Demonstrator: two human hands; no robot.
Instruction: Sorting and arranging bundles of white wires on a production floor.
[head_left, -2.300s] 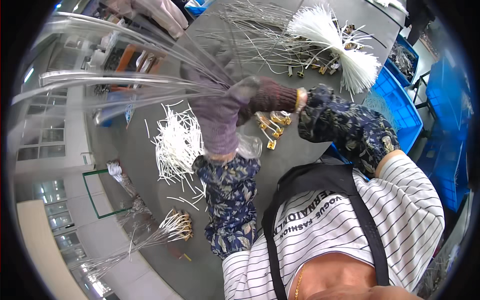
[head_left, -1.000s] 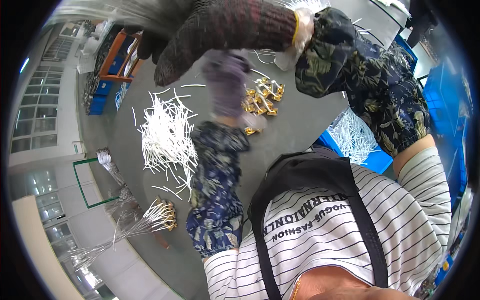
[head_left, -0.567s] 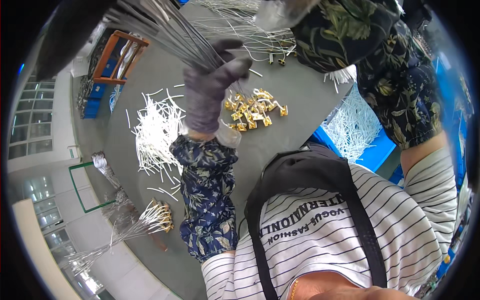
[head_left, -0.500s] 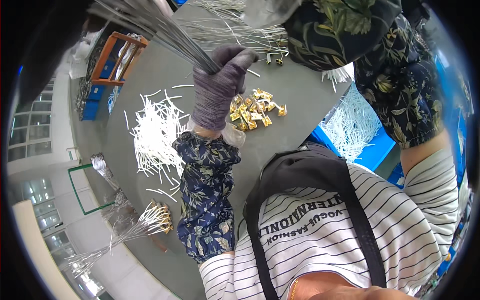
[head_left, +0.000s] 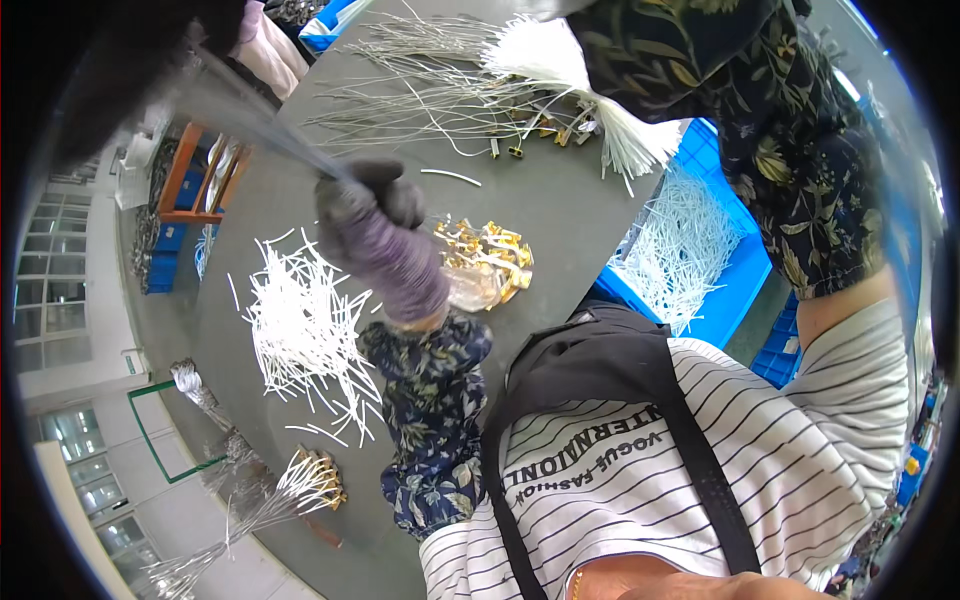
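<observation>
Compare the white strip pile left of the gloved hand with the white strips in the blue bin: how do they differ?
The loose pile of white strips lies scattered straight on the grey table, strips crossing at all angles; the strips in the blue bin are contained off the table's right edge. The table pile lies just left of the gloved left hand; the bin strips lie beyond the table edge, under the right sleeve. Both look like the same thin, short white strips.

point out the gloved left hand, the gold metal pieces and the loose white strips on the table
left hand (head_left: 385, 250), head view, back of the glove
gold metal pieces (head_left: 490, 260), head view, middle of the pile
white strips (head_left: 300, 335), head view, middle of the heap
</observation>
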